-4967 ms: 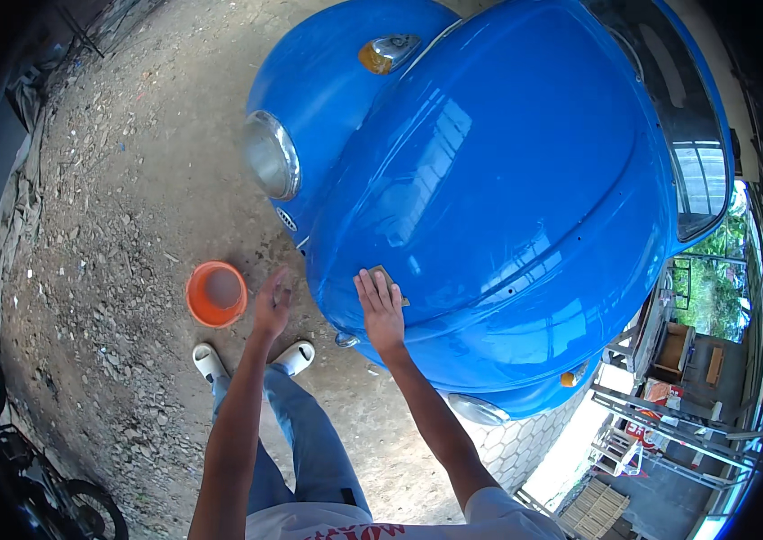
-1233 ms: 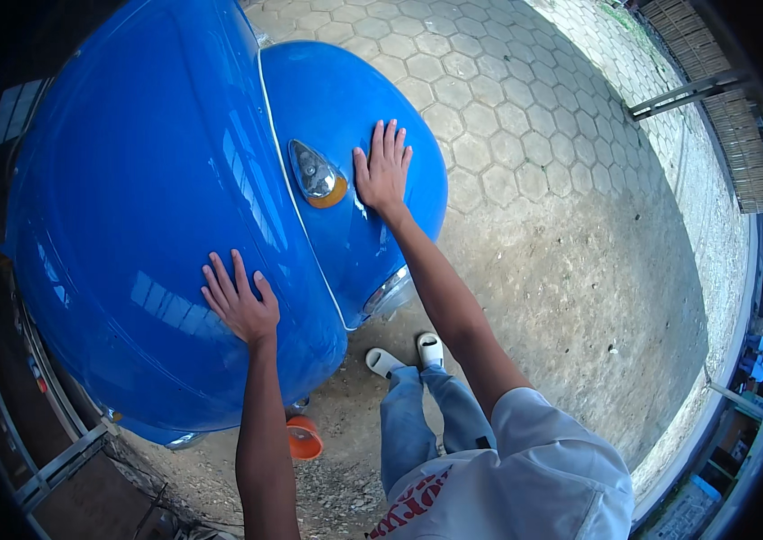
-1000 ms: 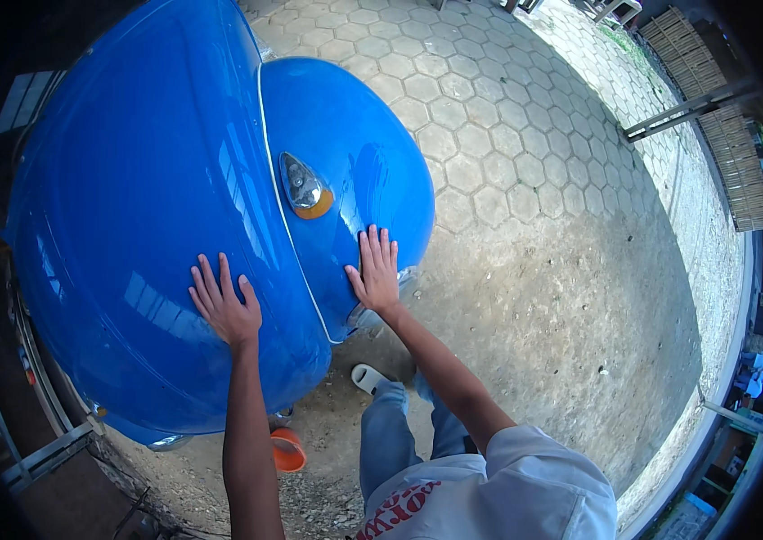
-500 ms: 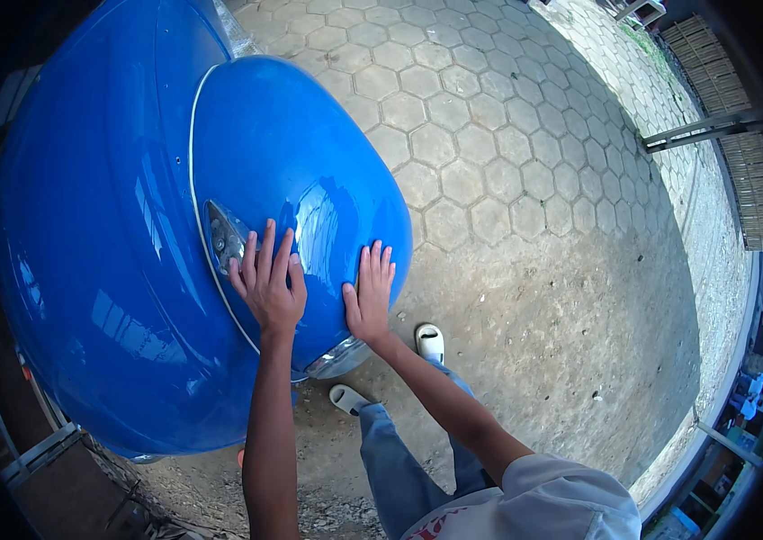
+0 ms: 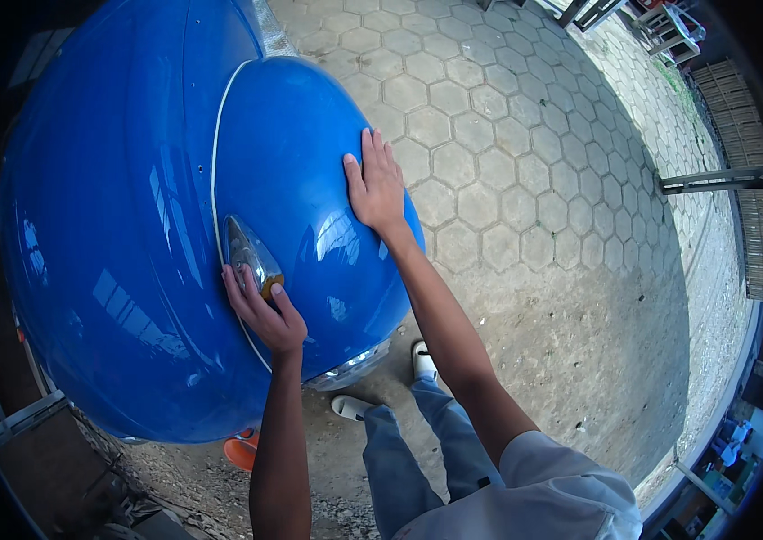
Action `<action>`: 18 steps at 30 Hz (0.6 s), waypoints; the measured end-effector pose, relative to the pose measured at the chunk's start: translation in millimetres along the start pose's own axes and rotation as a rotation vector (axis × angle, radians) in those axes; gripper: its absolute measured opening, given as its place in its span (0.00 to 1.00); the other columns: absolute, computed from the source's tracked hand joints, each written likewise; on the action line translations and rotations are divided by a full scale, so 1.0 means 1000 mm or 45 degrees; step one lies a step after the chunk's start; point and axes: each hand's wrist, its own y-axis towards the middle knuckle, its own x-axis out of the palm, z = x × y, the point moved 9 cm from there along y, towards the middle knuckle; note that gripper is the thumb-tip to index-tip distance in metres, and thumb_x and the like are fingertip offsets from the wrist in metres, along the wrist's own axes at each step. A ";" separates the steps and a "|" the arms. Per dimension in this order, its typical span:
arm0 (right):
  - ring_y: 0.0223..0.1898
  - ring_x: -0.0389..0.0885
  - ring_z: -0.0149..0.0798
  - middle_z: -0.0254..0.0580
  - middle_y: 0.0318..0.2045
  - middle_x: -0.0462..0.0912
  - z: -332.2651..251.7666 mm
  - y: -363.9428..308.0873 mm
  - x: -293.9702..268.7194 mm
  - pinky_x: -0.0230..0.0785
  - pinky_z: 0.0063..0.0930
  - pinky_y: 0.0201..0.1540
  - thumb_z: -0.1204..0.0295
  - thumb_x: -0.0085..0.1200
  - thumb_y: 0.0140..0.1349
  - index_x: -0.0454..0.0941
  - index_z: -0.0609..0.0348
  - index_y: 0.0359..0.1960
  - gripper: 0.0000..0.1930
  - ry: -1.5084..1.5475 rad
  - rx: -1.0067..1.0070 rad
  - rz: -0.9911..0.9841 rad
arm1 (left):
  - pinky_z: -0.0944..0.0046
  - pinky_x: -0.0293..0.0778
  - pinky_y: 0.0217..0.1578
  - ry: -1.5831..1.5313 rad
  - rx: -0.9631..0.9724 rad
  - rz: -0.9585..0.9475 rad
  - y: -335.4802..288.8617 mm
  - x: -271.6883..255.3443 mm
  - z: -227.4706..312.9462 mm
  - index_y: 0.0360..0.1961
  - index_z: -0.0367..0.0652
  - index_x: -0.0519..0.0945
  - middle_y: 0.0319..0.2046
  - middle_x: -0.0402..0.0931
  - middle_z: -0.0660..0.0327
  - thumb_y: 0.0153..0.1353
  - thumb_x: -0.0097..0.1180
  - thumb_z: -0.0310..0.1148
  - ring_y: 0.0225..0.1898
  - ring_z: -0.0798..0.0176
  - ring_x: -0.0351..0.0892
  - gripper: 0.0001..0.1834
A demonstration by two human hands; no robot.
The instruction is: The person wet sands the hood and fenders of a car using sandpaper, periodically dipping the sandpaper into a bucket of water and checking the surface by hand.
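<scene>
A glossy blue car fender [image 5: 282, 108] bulges up beside the blue bonnet [image 5: 94, 216], with a pale seam strip between them. On top of the fender sits a chrome turn signal lamp [image 5: 245, 245] with an amber end. My left hand [image 5: 270, 315] lies at the lamp's near end, fingers spread and slightly bent, the thumb beside the amber part; its fingertips touch the lamp and the paint near the seam. Flat on the fender's outer right side rests my right hand [image 5: 378, 187], holding nothing, fingers stretched out and the thumb apart.
A chrome-rimmed headlight [image 5: 352, 367] shows at the fender's front, near my legs. Below the car's front is an orange object [image 5: 242, 450]. Hexagonal paving [image 5: 489, 148] and bare dirt ground [image 5: 543, 360] extend to the right. A white plastic chair [image 5: 672, 34] stands far off.
My right hand has slid away from me along the fender's outer side. My left hand has come nearer, to the lamp's amber end. The view has shifted slightly.
</scene>
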 end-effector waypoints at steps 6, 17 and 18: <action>0.78 0.39 0.64 0.54 0.78 0.48 -0.016 -0.136 0.006 0.24 0.71 0.73 0.53 0.40 0.74 0.56 0.56 0.76 0.33 -0.274 -0.224 -0.069 | 0.39 0.56 0.69 0.045 -0.010 -0.036 -0.004 0.000 -0.005 0.68 0.27 0.64 0.71 0.53 0.37 0.76 0.38 0.37 0.72 0.34 0.55 0.27; 0.77 0.47 0.62 0.48 0.76 0.55 -0.102 0.015 0.037 0.36 0.74 0.71 0.50 0.40 0.74 0.61 0.52 0.74 0.32 -0.422 -0.396 0.061 | 0.37 0.58 0.68 -0.010 -0.031 0.027 0.002 0.007 0.005 0.64 0.29 0.69 0.69 0.56 0.36 0.75 0.35 0.35 0.70 0.33 0.58 0.25; 0.77 0.47 0.61 0.47 0.76 0.56 -0.108 0.015 0.038 0.36 0.74 0.72 0.50 0.40 0.74 0.61 0.52 0.74 0.32 -0.430 -0.437 0.049 | 0.37 0.58 0.68 -0.017 -0.045 0.017 0.001 0.007 0.004 0.64 0.29 0.69 0.69 0.56 0.36 0.75 0.35 0.35 0.70 0.33 0.58 0.25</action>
